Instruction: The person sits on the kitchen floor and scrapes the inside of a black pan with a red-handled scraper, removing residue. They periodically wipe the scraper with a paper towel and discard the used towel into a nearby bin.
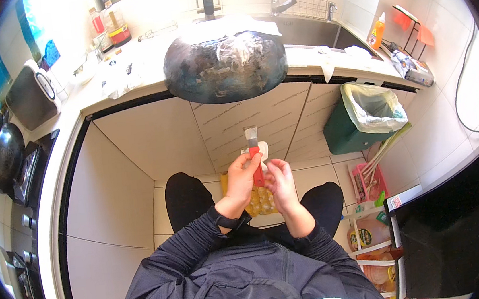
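Note:
My left hand (235, 176) grips a scraper by its red plastic handle (258, 174), with the thumb along the handle. The flat metal blade (250, 133) points away from me, and its end carries whitish residue. Behind the handle a crumpled white tissue or cloth (264, 150) shows, partly hidden by my fingers. My right hand (282, 184) is close beside the handle with its fingers curled; whether it pinches the white piece is unclear. Beyond my hands a dark, scorched wok (225, 71) overhangs the counter edge, its rounded side towards me and smeared with white.
The white counter (146, 82) runs across the front, with a steel sink (310, 30) behind the wok. A lined green bin (341, 126) stands at right. An egg tray (263, 203) lies on the floor between my knees. A stove (27, 239) is at left.

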`<action>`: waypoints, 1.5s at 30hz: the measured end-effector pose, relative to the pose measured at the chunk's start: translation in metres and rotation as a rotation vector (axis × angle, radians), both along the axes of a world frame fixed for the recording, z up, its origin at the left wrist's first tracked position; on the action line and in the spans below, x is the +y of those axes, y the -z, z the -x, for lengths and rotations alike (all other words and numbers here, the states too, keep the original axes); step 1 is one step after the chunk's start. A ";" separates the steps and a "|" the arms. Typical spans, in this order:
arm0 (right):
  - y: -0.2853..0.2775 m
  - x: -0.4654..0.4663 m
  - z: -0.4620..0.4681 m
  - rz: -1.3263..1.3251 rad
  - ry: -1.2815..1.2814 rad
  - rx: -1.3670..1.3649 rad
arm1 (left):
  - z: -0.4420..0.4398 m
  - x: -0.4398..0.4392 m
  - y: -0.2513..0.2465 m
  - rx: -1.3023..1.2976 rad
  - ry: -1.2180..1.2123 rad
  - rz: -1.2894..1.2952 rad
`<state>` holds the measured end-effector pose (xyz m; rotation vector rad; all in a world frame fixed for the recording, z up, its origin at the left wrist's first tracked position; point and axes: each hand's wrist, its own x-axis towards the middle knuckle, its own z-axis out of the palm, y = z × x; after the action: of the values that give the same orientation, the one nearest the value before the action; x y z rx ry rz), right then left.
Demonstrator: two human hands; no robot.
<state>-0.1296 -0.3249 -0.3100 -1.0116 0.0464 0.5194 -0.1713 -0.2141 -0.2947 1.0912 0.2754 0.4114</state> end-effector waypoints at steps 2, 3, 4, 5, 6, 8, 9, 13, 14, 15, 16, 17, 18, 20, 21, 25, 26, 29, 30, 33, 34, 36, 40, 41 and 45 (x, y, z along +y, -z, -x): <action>0.006 0.002 0.009 0.101 -0.067 -0.325 | -0.004 -0.004 -0.001 -0.015 -0.134 -0.150; 0.008 0.003 0.013 0.206 -0.106 -0.424 | -0.004 -0.006 -0.002 0.008 -0.141 -0.185; 0.010 0.004 0.014 0.189 -0.103 -0.449 | -0.004 -0.006 -0.004 0.034 -0.147 -0.217; 0.012 0.005 0.015 0.208 -0.051 -0.481 | -0.003 -0.008 -0.005 0.057 -0.127 -0.239; 0.013 0.006 0.014 0.235 -0.059 -0.474 | -0.002 -0.007 -0.007 0.073 -0.139 -0.328; 0.016 0.007 0.011 0.274 -0.042 -0.515 | 0.002 -0.009 -0.008 0.116 -0.134 -0.544; 0.017 0.007 0.009 0.286 -0.018 -0.562 | 0.004 -0.010 -0.008 0.106 -0.148 -0.648; 0.021 -0.004 0.001 0.523 0.076 -0.763 | 0.002 -0.009 -0.004 0.009 -0.132 -0.580; 0.022 -0.007 -0.001 0.491 0.117 -0.797 | 0.000 -0.006 -0.004 -0.002 -0.140 -0.515; 0.022 -0.013 -0.003 0.512 0.138 -0.798 | -0.001 -0.003 -0.005 0.026 -0.133 -0.437; 0.022 -0.020 -0.005 0.531 0.139 -0.787 | -0.003 0.003 -0.009 0.044 -0.128 -0.283; 0.021 -0.026 -0.008 0.548 0.141 -0.776 | -0.003 0.011 -0.014 0.042 -0.105 -0.173; 0.020 -0.032 -0.009 0.498 0.152 -0.639 | -0.004 0.016 -0.022 -0.060 -0.121 -0.045; 0.016 -0.041 -0.012 0.442 0.205 -0.682 | -0.005 0.029 -0.041 -0.120 -0.155 0.177; 0.014 -0.043 -0.013 0.425 0.202 -0.652 | -0.005 0.035 -0.052 -0.208 -0.163 0.226; 0.010 -0.042 -0.009 0.379 0.171 -0.659 | -0.013 0.054 -0.088 -0.300 -0.019 0.278; 0.010 -0.040 -0.007 0.378 0.167 -0.669 | -0.016 0.055 -0.093 -0.275 -0.021 0.292; 0.013 -0.038 -0.003 0.369 0.145 -0.673 | -0.021 0.057 -0.101 -0.378 0.031 0.325; 0.014 -0.038 -0.003 0.366 0.119 -0.647 | -0.021 0.056 -0.102 -0.430 0.051 0.344; 0.014 -0.040 -0.003 0.379 0.151 -0.702 | -0.017 0.054 -0.103 -0.547 0.162 0.555; 0.012 -0.040 -0.004 0.402 0.148 -0.732 | -0.017 0.053 -0.103 -0.627 0.226 0.643; 0.007 -0.039 -0.003 0.460 0.168 -0.710 | -0.017 0.050 -0.104 -0.574 0.177 0.624; -0.011 -0.035 0.000 0.361 0.143 -0.731 | -0.030 0.046 -0.107 -0.554 0.083 0.487; -0.015 -0.032 0.001 0.349 0.168 -0.762 | -0.034 0.047 -0.107 -0.507 0.041 0.470; -0.027 -0.029 0.002 0.357 0.239 -0.862 | -0.053 0.047 -0.106 -0.438 -0.046 0.393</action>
<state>-0.1313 -0.3535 -0.2831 -1.4884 -0.5177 -0.1812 -0.1179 -0.1668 -0.1889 0.5910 -0.0109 0.5969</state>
